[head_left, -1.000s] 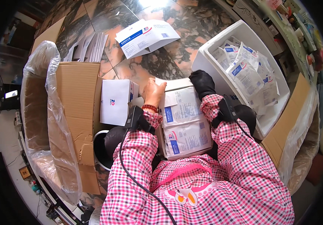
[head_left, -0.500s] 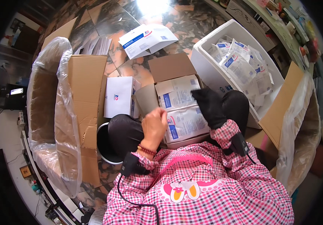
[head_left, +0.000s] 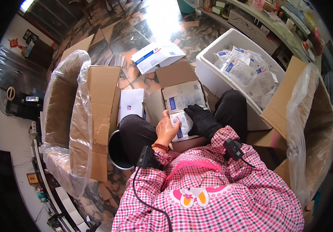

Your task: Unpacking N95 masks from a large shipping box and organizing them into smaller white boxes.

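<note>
A small open carton [head_left: 178, 71] sits between my knees, holding two rows of flat white packets with blue labels. My bare left hand [head_left: 167, 127] rests at the left edge of the near packets [head_left: 182, 123], thumb and forefinger apart. My right hand [head_left: 203, 121], in a black glove, lies over the right side of the same packets with its fingers apart, covering much of them. Beyond both hands, the far packets [head_left: 185, 98] lie flat. What is under my palms is hidden.
A white foam box [head_left: 213, 69] heaped with loose packets [head_left: 247, 69] stands right. Left are a closed white box [head_left: 131, 102], a bin [head_left: 116, 154] and a plastic-lined carton [head_left: 97, 85]. Another lined carton [head_left: 286, 96] stands far right. A flattened printed box [head_left: 155, 58] lies ahead.
My right hand has come down and left onto the near packets. My left hand has moved onto their left edge, its fingers spreading. The whole view has shifted slightly.
</note>
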{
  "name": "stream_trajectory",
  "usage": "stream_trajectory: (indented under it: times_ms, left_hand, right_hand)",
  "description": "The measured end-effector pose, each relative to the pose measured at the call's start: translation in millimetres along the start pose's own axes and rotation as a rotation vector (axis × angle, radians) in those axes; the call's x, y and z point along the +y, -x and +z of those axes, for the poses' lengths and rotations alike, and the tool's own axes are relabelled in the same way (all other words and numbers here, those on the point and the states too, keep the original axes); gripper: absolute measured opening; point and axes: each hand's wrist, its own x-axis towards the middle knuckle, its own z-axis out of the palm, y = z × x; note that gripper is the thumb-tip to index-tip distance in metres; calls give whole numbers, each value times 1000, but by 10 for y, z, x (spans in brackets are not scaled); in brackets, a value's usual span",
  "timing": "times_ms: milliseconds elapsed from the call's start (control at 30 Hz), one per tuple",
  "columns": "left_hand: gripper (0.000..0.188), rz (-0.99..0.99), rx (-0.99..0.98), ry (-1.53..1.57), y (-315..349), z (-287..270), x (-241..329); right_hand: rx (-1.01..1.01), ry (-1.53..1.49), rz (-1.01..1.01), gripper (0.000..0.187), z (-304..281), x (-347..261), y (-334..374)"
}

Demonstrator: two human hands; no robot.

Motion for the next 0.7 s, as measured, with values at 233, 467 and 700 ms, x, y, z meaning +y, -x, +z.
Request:
stream_trajectory:
  times_ms: [233, 467, 700]
  left_hand:
    - [62, -57, 97, -31, 105, -35, 126]
    - [53, -34, 87, -125, 72, 39, 92]
    - [33, 62, 206, 420, 77, 170, -169]
  right_hand:
    - [7, 40, 40, 95, 54, -54, 64]
    - [4, 45, 31, 98, 71, -30, 115]
    - [164, -32, 23, 96, -25, -131, 145]
